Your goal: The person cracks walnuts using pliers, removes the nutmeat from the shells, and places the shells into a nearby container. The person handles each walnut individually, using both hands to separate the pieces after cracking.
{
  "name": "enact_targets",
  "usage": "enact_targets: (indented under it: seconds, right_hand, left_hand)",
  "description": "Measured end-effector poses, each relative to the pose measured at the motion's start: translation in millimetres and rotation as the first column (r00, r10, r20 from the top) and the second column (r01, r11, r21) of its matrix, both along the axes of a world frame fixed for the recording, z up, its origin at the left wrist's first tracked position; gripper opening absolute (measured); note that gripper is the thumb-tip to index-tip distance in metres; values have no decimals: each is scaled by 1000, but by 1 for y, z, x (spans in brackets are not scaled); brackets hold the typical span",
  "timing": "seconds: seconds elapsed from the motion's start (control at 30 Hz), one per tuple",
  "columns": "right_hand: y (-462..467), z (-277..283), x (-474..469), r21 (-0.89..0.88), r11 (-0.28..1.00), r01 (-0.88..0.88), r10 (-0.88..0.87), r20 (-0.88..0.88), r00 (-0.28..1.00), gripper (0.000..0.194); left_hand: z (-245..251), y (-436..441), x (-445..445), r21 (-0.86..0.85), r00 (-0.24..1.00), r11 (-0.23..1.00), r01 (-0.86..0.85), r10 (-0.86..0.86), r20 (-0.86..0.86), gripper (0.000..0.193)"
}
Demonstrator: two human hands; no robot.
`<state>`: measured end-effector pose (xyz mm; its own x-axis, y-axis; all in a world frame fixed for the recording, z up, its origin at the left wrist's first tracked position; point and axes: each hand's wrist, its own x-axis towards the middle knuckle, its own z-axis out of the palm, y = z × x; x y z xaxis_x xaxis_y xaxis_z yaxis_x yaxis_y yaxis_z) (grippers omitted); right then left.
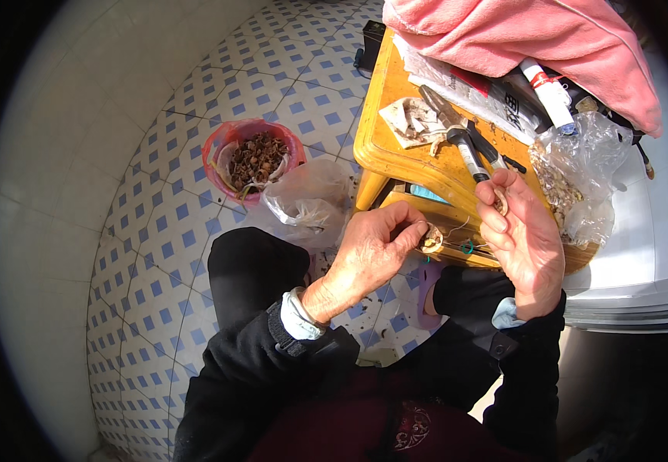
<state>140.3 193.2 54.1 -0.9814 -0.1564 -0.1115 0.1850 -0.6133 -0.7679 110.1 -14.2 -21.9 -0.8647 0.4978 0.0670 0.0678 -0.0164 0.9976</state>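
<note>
My left hand [368, 245] pinches a cracked nut half [432, 239], which looks like a walnut, between thumb and fingertips. Its hollow side shows, with some pale kernel inside. Another shell piece [501, 203] sits against the curled fingers of my right hand [521, 237], its palm turned partly up. Just beyond that hand, a pair of pliers [459, 131] with black and white handles lies on the wooden stool [388, 136]. Its jaws point away, near a crumpled tissue [409, 118] bearing brown bits. A clear plastic bag [591, 150] of nut pieces rests at the stool's right side.
On the tiled floor at left stands a red-lined bucket [212, 156] of broken shells [259, 159], beside a translucent plastic bag [310, 196]. A pink cloth [518, 34] and a white roll [547, 95] lie at the stool's far end. A wall [51, 173] rises at left.
</note>
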Motion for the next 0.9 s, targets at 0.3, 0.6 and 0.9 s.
enact_targets:
  seconds: [0.3, 0.6, 0.9]
  right_hand:
    - [-37, -57, 7, 308, 949, -73, 17, 182, 983, 12]
    - [-65, -128, 26, 292, 931, -218, 119, 321, 940, 12]
    - [-90, -121, 25, 575, 795, -194, 133, 148, 980, 24]
  left_hand:
    - [6, -41, -15, -42, 998, 998, 50, -49, 29, 16]
    - [16, -63, -28, 406, 901, 811, -422, 426, 85, 20]
    - [21, -49, -19, 261, 946, 918, -298, 247, 212, 15]
